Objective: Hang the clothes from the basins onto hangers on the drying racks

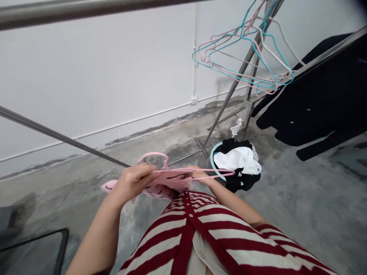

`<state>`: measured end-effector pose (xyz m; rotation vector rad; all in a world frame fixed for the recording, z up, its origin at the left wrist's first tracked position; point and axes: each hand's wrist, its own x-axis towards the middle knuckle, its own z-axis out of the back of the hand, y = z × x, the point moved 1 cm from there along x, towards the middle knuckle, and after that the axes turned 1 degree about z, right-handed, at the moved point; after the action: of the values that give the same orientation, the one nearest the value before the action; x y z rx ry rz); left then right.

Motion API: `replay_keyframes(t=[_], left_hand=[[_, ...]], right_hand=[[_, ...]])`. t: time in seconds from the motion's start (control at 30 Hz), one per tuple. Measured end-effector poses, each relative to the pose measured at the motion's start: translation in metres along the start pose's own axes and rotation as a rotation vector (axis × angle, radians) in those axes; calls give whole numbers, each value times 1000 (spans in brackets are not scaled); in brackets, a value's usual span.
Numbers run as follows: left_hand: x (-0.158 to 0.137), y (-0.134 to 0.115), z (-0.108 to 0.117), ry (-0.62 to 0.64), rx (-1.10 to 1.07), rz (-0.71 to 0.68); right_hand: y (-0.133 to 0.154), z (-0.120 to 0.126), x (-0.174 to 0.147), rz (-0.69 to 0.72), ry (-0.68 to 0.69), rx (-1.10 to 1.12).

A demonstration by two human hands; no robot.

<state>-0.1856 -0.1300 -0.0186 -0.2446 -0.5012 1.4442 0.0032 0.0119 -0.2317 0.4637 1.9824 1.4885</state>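
In front of my striped cardigan I hold a pink wire hanger (213,175) and a pink garment (164,185) with dark marks. My left hand (134,181) is closed round the hanger's left arm with the cloth over it. Closed at the garment's right side is my right hand (199,174), its fingertips partly hidden behind the cloth and hanger. The hanger's left part is in the garment, while its right end sticks out bare past my right hand. Its hook points up and away from me.
A light blue basket (212,154) of black and white clothes (237,159) stands on the concrete floor. Several empty hangers (243,57) hang from a metal rack (229,95). Dark clothes (321,95) hang at right. A metal bar (86,9) crosses the top.
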Motion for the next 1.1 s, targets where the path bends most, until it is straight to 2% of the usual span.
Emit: replay_keyframes(t=[0.1,0.17,0.37,0.47,0.53,0.6,0.7,0.77,0.93,1.1], left_hand=[[-14,20,-4,-196,-4,150],[-22,30,-10,-273,1,206],[-33,47,-26,-389,56,245],[-33,50,-30,-440,69,257],[-32,50,-31,-432,54,270],[-29,47,-33,-368,22,251],[-26,39,-32,-201,-23,144],[-24,34,-31,-134,-41,53],[-19,32,-30,-169,58,-83],[-19,35,-32,-149,139,-194]], right_hand=[[12,21,5,-39,-87,163],[26,32,9,-32,-131,266],[76,44,5,64,-197,489],[91,46,-7,112,-271,483],[90,48,-15,85,-281,412],[81,52,-22,39,-271,390],[61,59,-35,-32,-242,426],[48,63,-45,-82,-218,447],[32,65,-59,-101,-310,491],[36,76,-65,-41,-385,459]])
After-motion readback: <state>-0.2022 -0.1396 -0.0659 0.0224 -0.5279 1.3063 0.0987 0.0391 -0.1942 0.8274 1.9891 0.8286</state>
